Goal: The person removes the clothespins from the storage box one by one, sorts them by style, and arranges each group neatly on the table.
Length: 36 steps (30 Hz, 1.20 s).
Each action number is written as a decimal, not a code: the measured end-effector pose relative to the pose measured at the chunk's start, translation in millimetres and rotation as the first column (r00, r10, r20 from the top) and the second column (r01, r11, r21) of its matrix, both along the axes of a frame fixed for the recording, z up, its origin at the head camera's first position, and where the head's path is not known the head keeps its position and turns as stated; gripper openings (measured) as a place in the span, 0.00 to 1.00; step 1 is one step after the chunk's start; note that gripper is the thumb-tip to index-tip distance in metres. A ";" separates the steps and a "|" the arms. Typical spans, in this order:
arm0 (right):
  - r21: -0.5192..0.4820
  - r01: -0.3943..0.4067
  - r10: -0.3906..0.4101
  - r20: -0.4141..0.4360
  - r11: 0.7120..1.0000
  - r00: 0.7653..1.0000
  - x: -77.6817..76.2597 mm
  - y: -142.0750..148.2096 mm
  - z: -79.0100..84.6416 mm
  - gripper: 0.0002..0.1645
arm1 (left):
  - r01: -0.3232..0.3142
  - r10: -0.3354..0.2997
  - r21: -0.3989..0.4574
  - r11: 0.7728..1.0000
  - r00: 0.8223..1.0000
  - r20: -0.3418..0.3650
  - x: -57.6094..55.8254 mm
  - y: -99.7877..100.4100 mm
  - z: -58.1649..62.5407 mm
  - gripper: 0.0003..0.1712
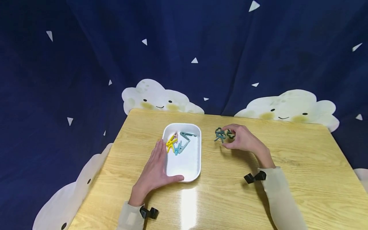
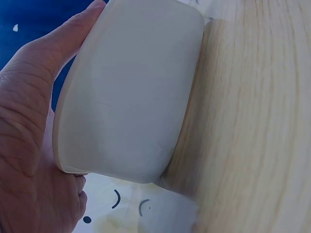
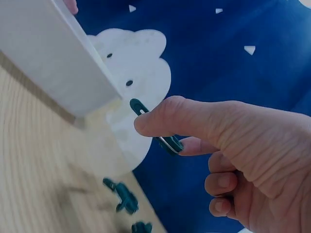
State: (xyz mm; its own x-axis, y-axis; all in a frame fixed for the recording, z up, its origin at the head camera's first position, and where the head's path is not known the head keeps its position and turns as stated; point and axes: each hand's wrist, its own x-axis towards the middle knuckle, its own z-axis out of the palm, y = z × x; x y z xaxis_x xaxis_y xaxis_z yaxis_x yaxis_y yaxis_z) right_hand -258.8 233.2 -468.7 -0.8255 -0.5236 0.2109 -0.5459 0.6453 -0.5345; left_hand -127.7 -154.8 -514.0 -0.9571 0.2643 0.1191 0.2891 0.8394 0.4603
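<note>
A white tray [image 1: 184, 167] lies on the table with several plastic clips in it: yellow clips [image 1: 171, 142], a light blue clip [image 1: 178, 148], a pink one [image 1: 176, 135] and a grey-green one [image 1: 188, 134]. My left hand [image 1: 155, 167] rests against the tray's left side with straight fingers, its thumb spread over the near rim. To the right of the tray, my right hand [image 1: 244, 139] pinches a dark green clip [image 3: 170, 144] between thumb and index finger. Beside that hand, more dark green clips [image 1: 220, 134] sit on the table; in the right wrist view one such clip [image 3: 127, 198] shows below the fingers.
The wooden table [image 1: 299, 159] ends at a dark blue curtain [image 1: 218, 38] with white triangles and clouds. Light glares off the table in front of the tray. Each wrist wears a small black camera mount [image 1: 254, 177].
</note>
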 end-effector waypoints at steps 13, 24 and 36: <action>-0.019 0.050 -0.049 0.047 0.999 0.998 -15.3 42.4 -25.7 0.36 | -0.006 0.006 0.002 1.000 1.000 0.002 -0.2 2.8 0.3 0.91; 0.029 0.083 -0.085 0.092 0.996 0.992 -33.2 76.0 -31.3 0.35 | -0.007 0.007 -0.008 1.000 1.000 0.001 1.3 0.8 -0.1 0.91; 0.080 0.115 -0.130 0.218 0.990 0.967 -43.3 95.0 -38.7 0.37 | 0.001 -0.001 0.006 1.000 1.000 -0.007 3.0 1.5 -0.5 0.91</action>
State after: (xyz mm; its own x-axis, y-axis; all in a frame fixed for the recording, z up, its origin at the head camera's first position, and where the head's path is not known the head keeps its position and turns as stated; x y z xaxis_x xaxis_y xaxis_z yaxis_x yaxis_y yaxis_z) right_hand -302.1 328.2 -507.4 -0.9063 -0.4223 -0.0161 -0.3333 0.7376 -0.5873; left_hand -124.7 -153.3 -514.5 -0.9560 0.2643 0.1272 0.2928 0.8366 0.4630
